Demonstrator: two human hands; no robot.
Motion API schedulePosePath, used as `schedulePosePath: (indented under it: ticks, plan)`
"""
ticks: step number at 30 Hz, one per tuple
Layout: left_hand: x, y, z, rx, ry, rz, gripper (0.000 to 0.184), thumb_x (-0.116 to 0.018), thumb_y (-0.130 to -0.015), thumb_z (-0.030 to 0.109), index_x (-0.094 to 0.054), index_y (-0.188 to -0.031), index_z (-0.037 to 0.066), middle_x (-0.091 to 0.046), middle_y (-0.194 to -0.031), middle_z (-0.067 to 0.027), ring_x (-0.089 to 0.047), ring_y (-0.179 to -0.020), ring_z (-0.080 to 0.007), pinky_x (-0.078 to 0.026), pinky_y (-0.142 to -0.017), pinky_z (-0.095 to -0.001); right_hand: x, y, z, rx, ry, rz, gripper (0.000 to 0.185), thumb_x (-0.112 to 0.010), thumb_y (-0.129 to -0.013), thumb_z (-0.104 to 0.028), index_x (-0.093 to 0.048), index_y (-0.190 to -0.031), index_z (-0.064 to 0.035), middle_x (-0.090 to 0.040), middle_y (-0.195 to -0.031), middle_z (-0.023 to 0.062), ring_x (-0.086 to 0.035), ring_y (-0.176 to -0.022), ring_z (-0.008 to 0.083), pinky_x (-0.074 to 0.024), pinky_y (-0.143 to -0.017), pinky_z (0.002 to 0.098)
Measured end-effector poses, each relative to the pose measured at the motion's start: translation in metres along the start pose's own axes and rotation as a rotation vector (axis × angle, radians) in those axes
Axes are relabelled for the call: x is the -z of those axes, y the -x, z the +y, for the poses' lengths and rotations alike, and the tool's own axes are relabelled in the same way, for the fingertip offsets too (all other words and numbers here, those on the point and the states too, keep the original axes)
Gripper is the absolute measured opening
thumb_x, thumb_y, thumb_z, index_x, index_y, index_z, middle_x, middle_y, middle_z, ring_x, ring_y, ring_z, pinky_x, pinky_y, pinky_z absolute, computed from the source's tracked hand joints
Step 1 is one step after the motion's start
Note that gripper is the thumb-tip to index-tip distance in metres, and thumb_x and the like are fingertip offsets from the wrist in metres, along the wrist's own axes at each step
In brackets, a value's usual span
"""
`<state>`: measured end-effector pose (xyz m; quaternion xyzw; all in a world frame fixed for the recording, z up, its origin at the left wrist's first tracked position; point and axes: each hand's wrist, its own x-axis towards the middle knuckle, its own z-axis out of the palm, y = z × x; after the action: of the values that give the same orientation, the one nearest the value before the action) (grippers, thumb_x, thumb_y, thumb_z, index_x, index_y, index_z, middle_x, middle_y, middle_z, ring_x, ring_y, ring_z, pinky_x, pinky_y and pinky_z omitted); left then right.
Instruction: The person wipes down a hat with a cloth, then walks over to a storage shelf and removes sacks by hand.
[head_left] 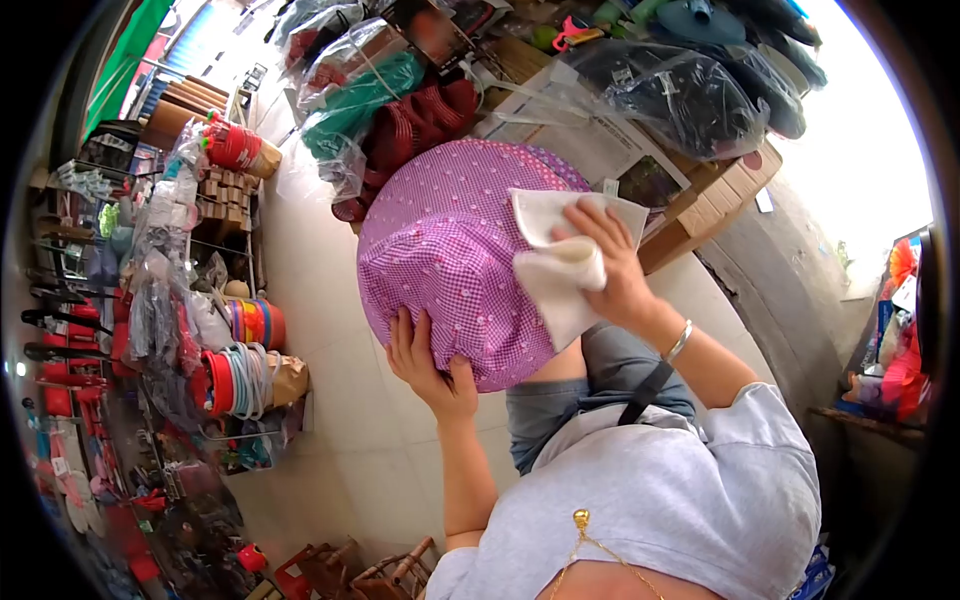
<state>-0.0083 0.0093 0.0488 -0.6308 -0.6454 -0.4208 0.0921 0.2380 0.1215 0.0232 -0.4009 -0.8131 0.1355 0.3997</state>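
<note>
While the round purple checked fabric [450, 270] sits btwn the cardboard box [715, 205] and the wearer's lap, both hands are on the work. L hand [432, 365] at fabric's near-left edge, open: fingers and thumb spread, tips touching the fabric. R hand [610, 255], bracelet [681, 342] on wrist, lies on the white cloth [552, 300], fingers out over it; hand's blurry, so can't tell if thumb is pinching the fold.

Cloth covers fabric's R edge; one part is curled up in a loop by the R thumb, far-right corner hangs past the edge. Fabric's near edge overlaps grey shorts [635, 375] in view.

Clear plastic bag [690, 105] w/ dark goods on box, toward its far-right corner. Red ribbed goods [425, 120] just beyond fabric's far-left edge. Tile floor [350, 420] below; stocked shelving w/ hose coil [248, 380] along L side.
</note>
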Motion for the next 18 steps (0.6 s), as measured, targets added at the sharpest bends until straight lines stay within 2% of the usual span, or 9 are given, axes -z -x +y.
schedulePosePath:
  ticks: [4, 6, 8, 9, 10, 12, 14, 15, 18]
  plan:
    - [0.001, -0.004, 0.003, -0.004, -0.010, -0.003, 0.066, -0.039, -0.093, 0.055, -0.052, -0.132, 0.004, -0.047, -0.140, -0.0201, -0.039, -0.133, -0.0386, -0.018, -0.110, -0.0523, -0.026, 0.057, -0.061, 0.319, -0.095, 0.014, 0.062, -0.069, -0.073, -0.022, -0.055, -0.133, -0.0265, -0.041, -0.147, 0.0051, -0.033, -0.140, 0.0254, -0.0141, -0.117, 0.0507]
    - [0.002, -0.004, 0.005, 0.018, -0.001, -0.005, 0.067, -0.039, -0.093, 0.056, -0.052, -0.133, 0.003, -0.047, -0.141, -0.0199, -0.038, -0.133, -0.0387, -0.018, -0.110, -0.0524, -0.026, 0.053, -0.056, 0.522, 0.079, 0.001, 0.061, -0.066, -0.075, -0.023, -0.053, -0.135, -0.0273, -0.044, -0.146, 0.0034, -0.036, -0.138, 0.0236, -0.0134, -0.117, 0.0511]
    - [0.000, -0.001, 0.001, 0.004, -0.001, 0.001, 0.068, -0.039, -0.093, 0.056, -0.051, -0.133, 0.003, -0.047, -0.141, -0.0199, -0.038, -0.133, -0.0388, -0.018, -0.110, -0.0526, -0.015, 0.032, -0.034, 0.476, -0.099, -0.026, 0.062, -0.067, -0.074, -0.023, -0.053, -0.135, -0.0263, -0.044, -0.146, 0.0042, -0.036, -0.139, 0.0229, -0.0155, -0.116, 0.0508]
    - [-0.001, 0.000, -0.001, -0.007, 0.002, 0.010, 0.068, -0.039, -0.093, 0.056, -0.051, -0.133, 0.003, -0.047, -0.141, -0.0200, -0.038, -0.133, -0.0388, -0.017, -0.110, -0.0526, -0.013, 0.021, -0.016, 0.449, 0.071, -0.015, 0.067, -0.071, -0.071, -0.025, -0.052, -0.135, -0.0258, -0.041, -0.148, 0.0057, -0.034, -0.140, 0.0243, -0.0177, -0.115, 0.0514]
    - [-0.001, 0.001, -0.002, -0.018, 0.006, 0.020, 0.068, -0.039, -0.093, 0.056, -0.051, -0.133, 0.003, -0.047, -0.140, -0.0200, -0.038, -0.133, -0.0389, -0.017, -0.110, -0.0525, -0.005, 0.009, -0.008, 0.255, -0.070, -0.094, 0.072, -0.074, -0.067, -0.023, -0.051, -0.135, -0.0243, -0.040, -0.149, 0.0073, -0.032, -0.141, 0.0265, -0.0191, -0.115, 0.0513]
    - [-0.003, -0.001, 0.001, -0.027, 0.015, 0.035, 0.068, -0.039, -0.093, 0.056, -0.052, -0.132, 0.002, -0.048, -0.139, -0.0204, -0.039, -0.133, -0.0391, -0.019, -0.110, -0.0523, 0.002, -0.014, 0.017, 0.043, -0.108, -0.009, 0.067, -0.074, -0.069, -0.019, -0.052, -0.133, -0.0157, -0.041, -0.147, 0.0102, -0.034, -0.138, 0.0307, -0.0292, -0.112, 0.0485]
    - [-0.003, -0.001, 0.000, -0.029, 0.008, 0.046, 0.068, -0.038, -0.093, 0.056, -0.053, -0.131, 0.001, -0.049, -0.138, -0.0209, -0.040, -0.131, -0.0399, -0.020, -0.109, -0.0523, 0.002, -0.024, 0.031, -0.079, -0.055, 0.043, 0.068, -0.076, -0.067, -0.014, -0.053, -0.131, -0.0108, -0.043, -0.145, 0.0109, -0.035, -0.137, 0.0319, -0.0314, -0.110, 0.0492]
    - [-0.003, -0.001, 0.001, -0.029, 0.011, 0.049, 0.068, -0.038, -0.093, 0.056, -0.053, -0.131, 0.001, -0.049, -0.138, -0.0209, -0.040, -0.131, -0.0399, -0.020, -0.109, -0.0523, -0.002, -0.026, 0.028, -0.141, -0.034, 0.067, 0.061, -0.074, -0.071, -0.014, -0.055, -0.128, -0.0080, -0.047, -0.142, 0.0112, -0.037, -0.136, 0.0334, -0.0302, -0.111, 0.0502]
    - [0.000, -0.004, 0.002, -0.055, -0.006, 0.053, 0.063, -0.039, -0.095, 0.048, -0.053, -0.128, -0.003, -0.050, -0.136, -0.0210, -0.041, -0.130, -0.0400, -0.023, -0.111, -0.0535, -0.006, -0.011, -0.016, 0.028, -0.150, 0.081, 0.057, -0.071, -0.074, -0.014, -0.055, -0.129, -0.0075, -0.048, -0.141, 0.0113, -0.038, -0.135, 0.0346, -0.0289, -0.112, 0.0501]
